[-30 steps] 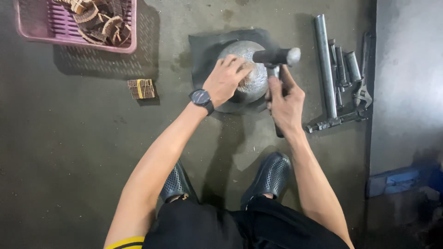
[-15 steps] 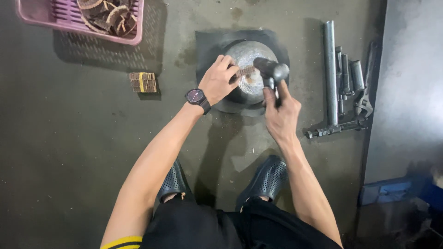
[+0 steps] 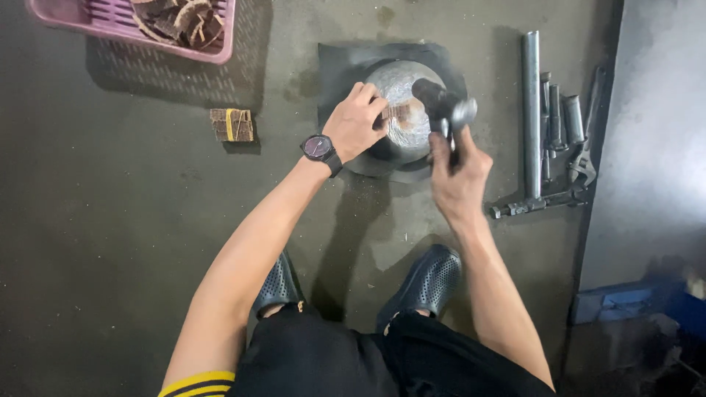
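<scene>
Bowl [image 3: 403, 110], a rounded metal one with a dimpled, beaten surface, is seen dome-up on a dark mat [image 3: 346, 62] laid on the grey floor [image 3: 110, 220], just ahead of the person's black perforated shoes [image 3: 426, 283]. Much of the dome already looks hammered all over, so the beating is judged to be well along; how much remains cannot be told, since the near side is hidden by the hands. The bowl is steadied by the left hand [image 3: 357, 125], whose fingers are spread and pressed flat on its left flank, with a small brownish piece [image 3: 397, 114] seemingly held against the metal under the fingertips; what that piece is cannot be made out. A hammer [image 3: 445, 110] is gripped by the right hand [image 3: 457, 173], fingers wrapped tight round the handle, the head blurred just above the right of the dome, so a stroke is judged to be under way. Whether head and metal are touching cannot be told. To the right, well apart from the bowl, steel bars and pipes [image 3: 531, 110] are laid side by side with a wrench [image 3: 585, 165] at their far edge. At upper left a pink basket [image 3: 110, 28] of brown scraps is stood, and between it and the mat a small banded bundle [image 3: 232, 125] is left untouched. A dark watch [image 3: 318, 147] is worn on the left wrist.
</scene>
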